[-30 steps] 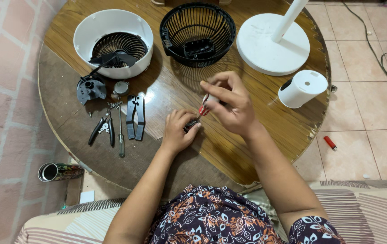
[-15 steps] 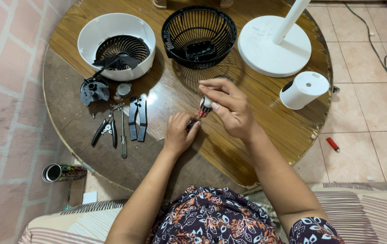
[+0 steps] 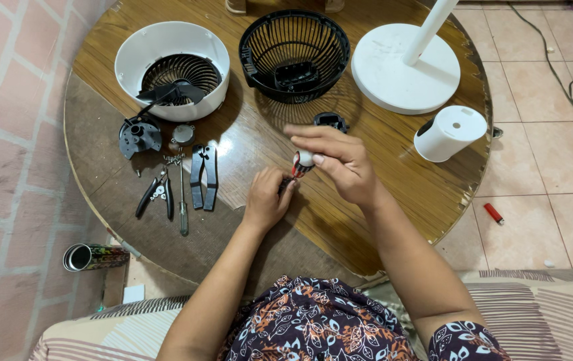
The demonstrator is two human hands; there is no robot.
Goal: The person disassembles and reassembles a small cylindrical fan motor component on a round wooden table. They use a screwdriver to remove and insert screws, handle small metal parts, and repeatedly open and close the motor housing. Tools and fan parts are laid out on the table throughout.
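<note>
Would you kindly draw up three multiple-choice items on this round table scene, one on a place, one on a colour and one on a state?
1. Where do the pliers lie?
A. Left of the person's hands
B. Inside the black fan grille
C. On the floor tiles

2. What colour is the round fan base at the table's far right?
A. Black
B. White
C. Red

3. What is the right hand doing?
A. Lying flat on the table
B. Gripping the screwdriver
C. Pinching a small white part with red wires in its fingers

Answers:
1. A, they lie on the round wooden table, left of the left hand.
2. B, the disc and its pole are white.
3. C, the part sits between thumb and fingers, lifted above the table.
</note>
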